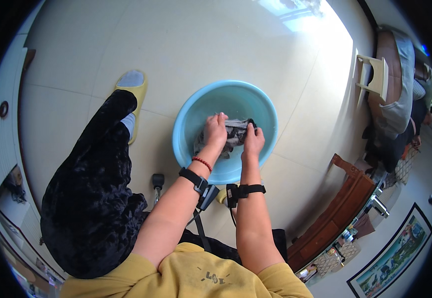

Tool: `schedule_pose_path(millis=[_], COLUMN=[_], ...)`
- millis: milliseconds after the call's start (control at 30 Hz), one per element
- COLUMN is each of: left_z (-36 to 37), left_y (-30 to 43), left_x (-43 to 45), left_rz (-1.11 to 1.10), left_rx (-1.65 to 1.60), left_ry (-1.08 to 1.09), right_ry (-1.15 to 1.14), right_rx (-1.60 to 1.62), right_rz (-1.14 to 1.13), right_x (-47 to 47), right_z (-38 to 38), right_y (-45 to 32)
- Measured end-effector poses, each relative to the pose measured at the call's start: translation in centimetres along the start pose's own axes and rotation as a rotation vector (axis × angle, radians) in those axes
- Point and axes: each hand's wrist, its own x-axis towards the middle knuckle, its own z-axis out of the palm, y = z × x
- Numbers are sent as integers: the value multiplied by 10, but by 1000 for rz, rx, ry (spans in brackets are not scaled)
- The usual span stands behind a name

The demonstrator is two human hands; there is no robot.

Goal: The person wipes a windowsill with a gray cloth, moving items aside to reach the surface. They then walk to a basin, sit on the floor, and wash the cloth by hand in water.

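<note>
A round light-blue plastic basin (pixel 178 149) stands on the tiled floor between my feet, with water in it. Inside it lies a wet grey and black cloth (pixel 236 131), bunched and partly in the water. My left hand (pixel 216 128) grips the cloth's left part, thumb on top. At its right end, my right hand (pixel 254 138) holds a dark edge of the same cloth. The fingers beneath the cloth are partly hidden. A red bead bracelet (pixel 202 162) is on my left wrist, and black straps with small devices circle both forearms.
My slippered foot (pixel 133 97) is left of the basin. A metal chair leg (pixel 158 186) stands near its lower left rim. White cabinets (pixel 5 93) line the left side. At right are a wooden table (pixel 335 212), a small stool (pixel 380 76), a sofa and another person, partly visible.
</note>
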Motion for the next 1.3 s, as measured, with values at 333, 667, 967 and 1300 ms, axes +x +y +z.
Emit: schedule_pose_path(millis=[333,667,967,1300], left_z=[-12,-17,-18,-9], left_y=[4,-61,-68,-42], left_x=[22,-15,-5,8], left_rz=[-164,254,22,-512], left_rx=[-455,720,1062,-800], left_ry=[56,-138,-489,-237], right_ry=[92,-432,-297,-463], right_rx=[-272,-1130,-1089,-312], right_rz=[-128,-670,-434,-293], right_x=[20,-9,-29,-8], right_z=[-17,24,28,-6], right_y=[29,23,35,16])
